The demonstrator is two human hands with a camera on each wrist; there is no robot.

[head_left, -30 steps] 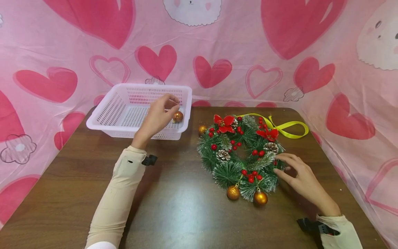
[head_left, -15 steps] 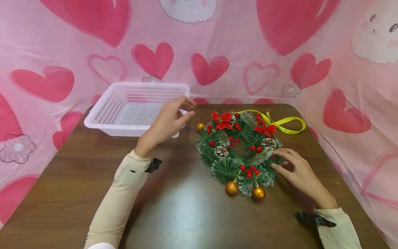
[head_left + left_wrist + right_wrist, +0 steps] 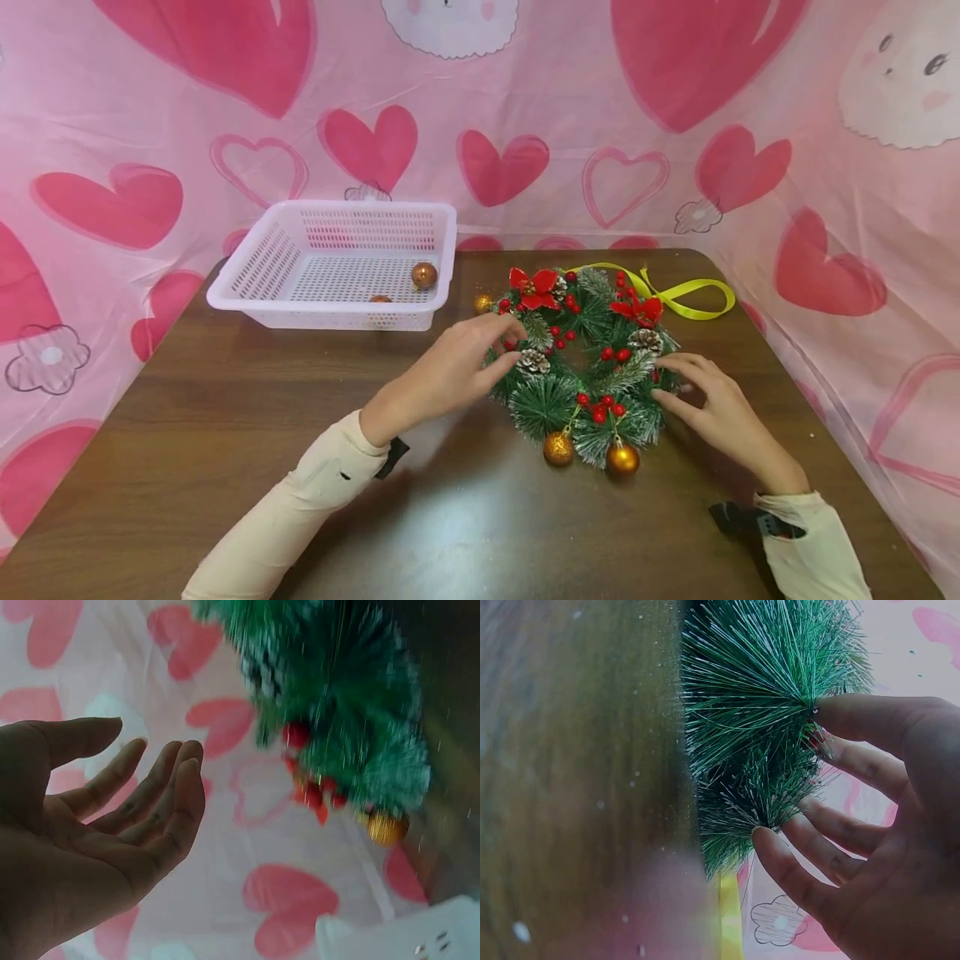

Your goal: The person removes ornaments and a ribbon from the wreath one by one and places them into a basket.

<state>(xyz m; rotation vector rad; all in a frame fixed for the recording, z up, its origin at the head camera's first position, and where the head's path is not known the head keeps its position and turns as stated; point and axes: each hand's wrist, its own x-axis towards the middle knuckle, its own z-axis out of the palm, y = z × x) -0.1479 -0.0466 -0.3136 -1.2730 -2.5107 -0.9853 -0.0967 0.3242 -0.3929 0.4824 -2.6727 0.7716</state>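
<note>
A green Christmas wreath [image 3: 545,407] with red berries, red flowers, pinecones and hanging golden baubles lies on the table. My left hand [image 3: 448,367] is over its left edge in the head view, with the fingers loosely bent and nothing between them. In the left wrist view, the palm and spread fingers [image 3: 154,802] are apart from the blurred wreath. At the right edge of the wreath, my right hand [image 3: 727,417] touches the needles with its thumb and fingertips. The right wrist view shows those fingers [image 3: 847,829] spread and nearly straight against the greenery.
A white plastic basket [image 3: 247,297] stands at the back left. Inside it lie a shiny copper bauble [image 3: 424,276] and a second one [image 3: 380,299], partly hidden by the wall. A yellow ribbon [image 3: 701,312] loops behind the wreath on the brown table [image 3: 225,433]. Patterned pink cloth hangs behind.
My left hand has moved from above the basket to the right and nearer, over the wreath's left edge. My right hand stays at the wreath's right side. The basket's baubles are now uncovered.
</note>
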